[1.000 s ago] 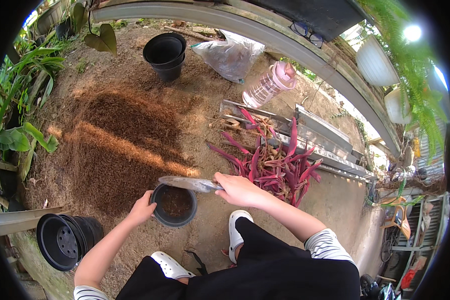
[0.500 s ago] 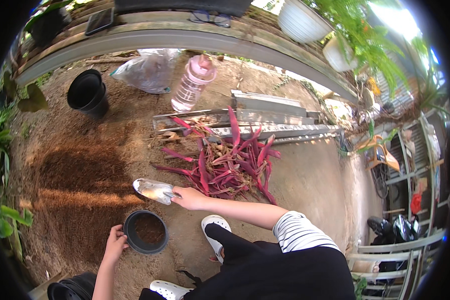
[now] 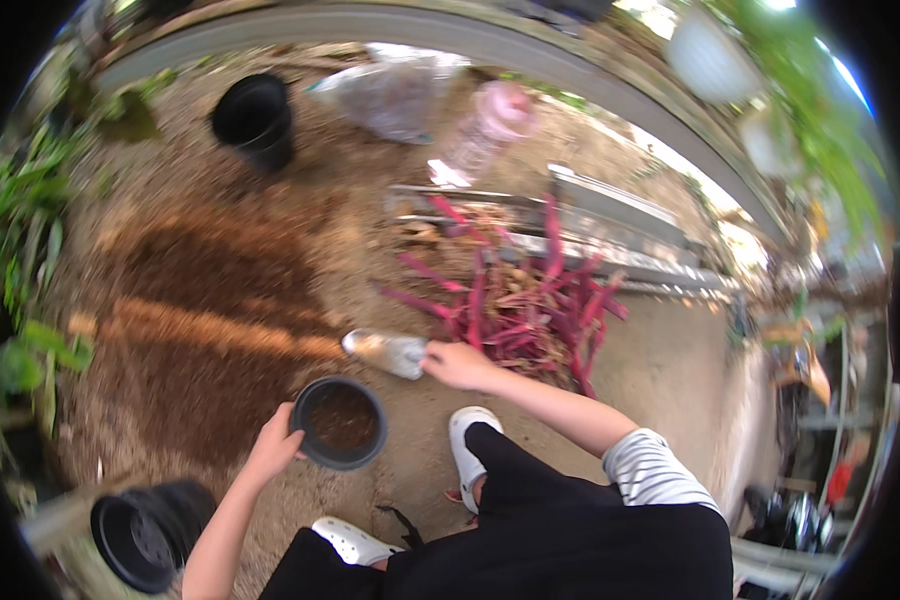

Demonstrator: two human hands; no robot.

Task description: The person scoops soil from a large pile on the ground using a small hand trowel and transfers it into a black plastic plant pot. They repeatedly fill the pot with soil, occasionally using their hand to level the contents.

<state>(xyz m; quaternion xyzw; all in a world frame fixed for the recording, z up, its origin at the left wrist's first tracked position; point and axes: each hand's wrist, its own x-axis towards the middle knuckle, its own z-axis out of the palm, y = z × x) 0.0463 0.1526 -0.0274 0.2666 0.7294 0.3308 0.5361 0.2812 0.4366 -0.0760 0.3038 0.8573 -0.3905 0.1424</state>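
The person crouches over bare ground, the left hand [image 3: 275,450] curled on the rim of a small black plastic pot [image 3: 339,423] that sits on the dirt and is partly filled with dark soil. The right hand [image 3: 457,364] has its fingers closed round the handle of a metal trowel [image 3: 385,351], whose blade hangs just above and behind the pot; whether anything lies on the blade is hard to tell through the blur. Just beyond the trowel lies a heap of reddish-purple plant cuttings [image 3: 525,305]. A spread of dark potting soil [image 3: 205,300] lies to the left, an empty black pot [image 3: 254,120] stands farther off, and stacked black pots [image 3: 140,535] lie near the left elbow.
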